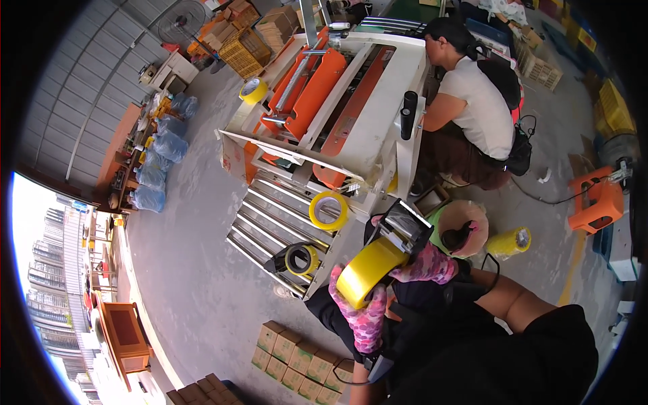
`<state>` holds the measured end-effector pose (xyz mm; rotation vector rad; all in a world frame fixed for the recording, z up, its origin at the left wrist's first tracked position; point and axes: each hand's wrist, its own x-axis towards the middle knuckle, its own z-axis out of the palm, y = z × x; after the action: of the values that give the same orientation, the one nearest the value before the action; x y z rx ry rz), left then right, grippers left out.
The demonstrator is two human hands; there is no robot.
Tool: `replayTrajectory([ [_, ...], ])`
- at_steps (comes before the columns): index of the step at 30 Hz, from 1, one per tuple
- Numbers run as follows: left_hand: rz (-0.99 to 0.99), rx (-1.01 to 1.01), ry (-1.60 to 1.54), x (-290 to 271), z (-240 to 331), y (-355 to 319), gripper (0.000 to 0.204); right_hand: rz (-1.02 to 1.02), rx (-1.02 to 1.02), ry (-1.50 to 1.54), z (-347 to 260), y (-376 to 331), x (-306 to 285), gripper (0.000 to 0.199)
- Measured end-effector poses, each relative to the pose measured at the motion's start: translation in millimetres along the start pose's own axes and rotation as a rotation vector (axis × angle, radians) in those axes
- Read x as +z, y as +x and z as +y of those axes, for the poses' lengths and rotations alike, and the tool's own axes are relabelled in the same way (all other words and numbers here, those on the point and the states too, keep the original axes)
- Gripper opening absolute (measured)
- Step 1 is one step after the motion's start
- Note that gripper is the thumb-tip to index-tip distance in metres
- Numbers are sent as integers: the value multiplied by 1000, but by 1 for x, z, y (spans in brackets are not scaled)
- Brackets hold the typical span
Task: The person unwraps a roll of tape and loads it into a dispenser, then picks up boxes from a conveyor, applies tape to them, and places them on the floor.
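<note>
Left hand point(361, 320) clasps tape roll point(370, 270), positioned beside conveyor point(260, 219). Right hand point(432, 265) at roll's right side, below dispenser point(407, 224); fingers partly hidden, grip cannot be determined. Second roll point(314, 212) lies on conveyor.

the pink-gloved left grip point(362, 316) holds a wide yellow tape roll point(370, 271) fitted to a black-and-metal dispenser point(408, 226), with the right grip point(432, 264) at its other side. another roll point(315, 213) lies by the roller conveyor point(260, 210); a person point(480, 111) crouches beside the machine point(398, 101).
</note>
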<state>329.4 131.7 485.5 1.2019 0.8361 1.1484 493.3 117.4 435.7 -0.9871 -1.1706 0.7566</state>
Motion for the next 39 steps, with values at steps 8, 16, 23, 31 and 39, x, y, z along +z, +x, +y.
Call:
replayTrajectory([
  [8, 58, -273, 23, 18, 2, -5, 74, 120, 167, -53, 0, -4, -5, 64],
  [16, -30, -9, -140, 23, -15, 9, 80, 284, 350, 103, -46, 38, -13, 53],
  [23, -19, -122, -149, 14, -17, 14, 68, 310, 354, 329, -46, 132, -19, 48],
  [31, -36, -194, -107, -1, -16, 4, 65, 493, 456, 49, -6, 190, -59, 45],
  [39, -22, -267, -115, -38, -37, -10, 65, 405, 633, -683, 0, 183, -67, 64],
])
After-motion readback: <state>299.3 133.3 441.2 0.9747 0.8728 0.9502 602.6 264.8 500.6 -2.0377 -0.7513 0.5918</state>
